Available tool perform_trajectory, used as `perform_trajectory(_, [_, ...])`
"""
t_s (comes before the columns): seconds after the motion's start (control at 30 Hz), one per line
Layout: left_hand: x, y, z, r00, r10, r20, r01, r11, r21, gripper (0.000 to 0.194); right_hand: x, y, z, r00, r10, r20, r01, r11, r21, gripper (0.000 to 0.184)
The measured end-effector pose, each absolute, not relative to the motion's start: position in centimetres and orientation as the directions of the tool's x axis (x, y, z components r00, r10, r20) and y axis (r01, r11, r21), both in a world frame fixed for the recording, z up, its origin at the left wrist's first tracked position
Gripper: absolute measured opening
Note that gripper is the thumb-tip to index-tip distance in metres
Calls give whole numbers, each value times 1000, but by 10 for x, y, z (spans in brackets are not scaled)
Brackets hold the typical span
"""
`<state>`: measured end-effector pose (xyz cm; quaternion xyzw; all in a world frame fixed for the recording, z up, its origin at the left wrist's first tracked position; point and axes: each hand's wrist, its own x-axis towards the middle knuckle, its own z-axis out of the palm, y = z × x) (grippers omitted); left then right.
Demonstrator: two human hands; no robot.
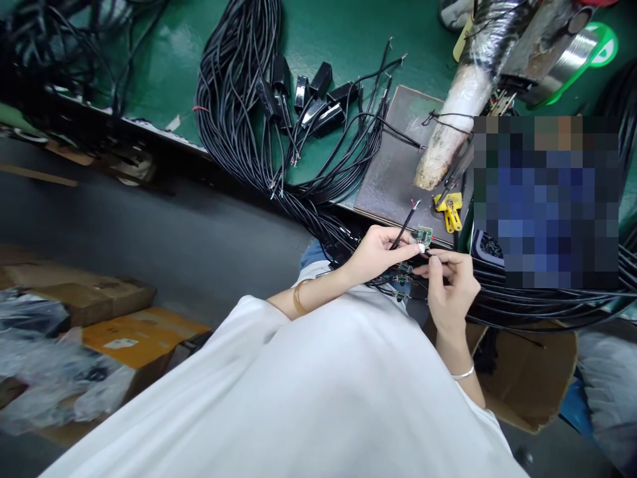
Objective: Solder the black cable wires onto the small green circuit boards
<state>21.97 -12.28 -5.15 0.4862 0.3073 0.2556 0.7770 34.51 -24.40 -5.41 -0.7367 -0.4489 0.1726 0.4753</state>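
My left hand [381,255] is closed, its thumb and fingers pinching a small green circuit board [424,236] by its near edge. A short black cable end [404,226] with bared red and white wires sticks up from between those fingers. Just to the right, my right hand [452,285] is closed in a pinch on a black cable [426,253] right below the board. Whether the cable is joined to the board is too small to tell. Several more small boards [402,279] on black cables hang beneath both hands, close to my lap.
A big bundle of black cables [239,86] lies on the green table [164,73], with black plastic housings [321,79] beside it. A metal plate [398,166] carries a yellow wire stripper [450,211] below a wrapped post [455,119]. A solder spool [572,66] and an open carton [532,372] are at right.
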Motion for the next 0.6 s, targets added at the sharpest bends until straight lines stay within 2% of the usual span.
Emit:
perform_trajectory(0.13, [213,-116,-52,611,763,-209,-139,364,921,37,358,-241,-49,494,778,388,747,-150,-648,9])
perform_trajectory(0.2, [210,-111,-49,609,770,-193,-146,347,926,40,372,-240,-33,381,851,362,802,-108,-588,9])
perform_trajectory(0.33, [209,-105,-43,751,635,-182,-35,313,949,38,399,-232,1,112,984,141,767,4,-641,9])
perform_trajectory(0.4, [210,-104,-41,809,567,-155,-13,282,959,37,409,-222,8,65,994,88,749,10,-662,11])
perform_trajectory(0.5, [214,-102,-43,826,547,-137,10,229,973,41,418,-203,4,111,989,99,727,-13,-687,14])
perform_trajectory(0.6, [220,-101,-48,775,617,-135,-2,216,976,39,417,-190,-8,186,964,193,746,-11,-666,13])
